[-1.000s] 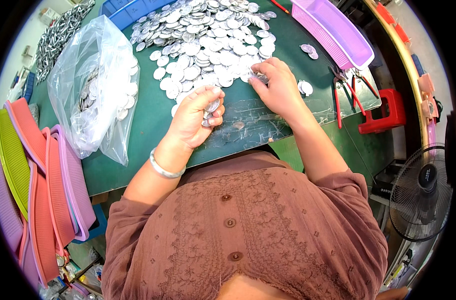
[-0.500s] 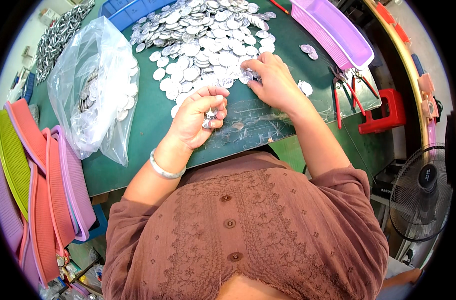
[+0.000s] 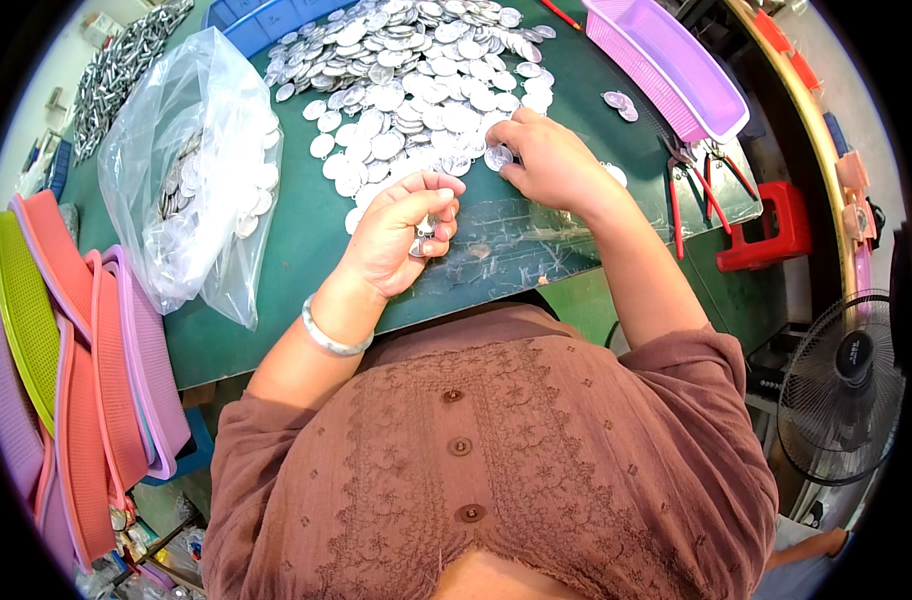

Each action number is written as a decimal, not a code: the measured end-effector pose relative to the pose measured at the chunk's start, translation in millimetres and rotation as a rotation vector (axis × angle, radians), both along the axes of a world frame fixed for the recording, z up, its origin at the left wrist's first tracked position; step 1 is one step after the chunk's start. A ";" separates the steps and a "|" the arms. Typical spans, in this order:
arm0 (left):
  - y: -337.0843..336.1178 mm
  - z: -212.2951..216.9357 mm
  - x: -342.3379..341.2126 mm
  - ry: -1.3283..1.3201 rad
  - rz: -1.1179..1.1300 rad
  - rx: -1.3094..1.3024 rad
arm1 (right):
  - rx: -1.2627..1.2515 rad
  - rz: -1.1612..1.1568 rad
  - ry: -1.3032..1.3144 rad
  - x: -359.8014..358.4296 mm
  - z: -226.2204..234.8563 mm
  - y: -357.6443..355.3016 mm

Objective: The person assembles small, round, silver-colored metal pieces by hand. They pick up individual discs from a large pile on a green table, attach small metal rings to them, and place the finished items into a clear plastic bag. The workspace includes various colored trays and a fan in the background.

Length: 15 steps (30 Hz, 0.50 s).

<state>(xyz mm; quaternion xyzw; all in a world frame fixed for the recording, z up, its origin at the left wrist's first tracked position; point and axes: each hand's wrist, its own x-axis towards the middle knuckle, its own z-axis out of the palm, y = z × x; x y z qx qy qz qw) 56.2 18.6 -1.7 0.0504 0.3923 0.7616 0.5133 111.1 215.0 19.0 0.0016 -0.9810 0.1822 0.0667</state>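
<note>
A: Moved since half a second ago: right hand now sits further toward the 12 o'clock side of the table, its fingertips on one silver disc at the near edge of the disc heap. Left hand barely shifted.

B: Entry, left hand?

A: Curled shut, grasping a small stack of discs between thumb and fingers. Stack lies at the hand's 3 o'clock side, just above the green table. Metal bangle on the wrist.

B: Entry, right hand?

A: Fingers bent, pinching the single disc, which lies at the hand's 9 o'clock, touching the fingertips. Heap spreads from there toward 11 and 12 o'clock.

B: Surroundings?

A: Clear plastic bag with more discs, at 9 o'clock of the left hand, near. Purple basket at 1 o'clock of the right hand. Red-handled pliers at 3 o'clock of it. Stacked coloured trays off the table edge at 8 o'clock.
</note>
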 end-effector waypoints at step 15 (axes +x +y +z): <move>-0.8 1.9 1.4 0.022 0.002 -0.025 | 0.145 0.096 -0.253 -17.4 16.8 6.6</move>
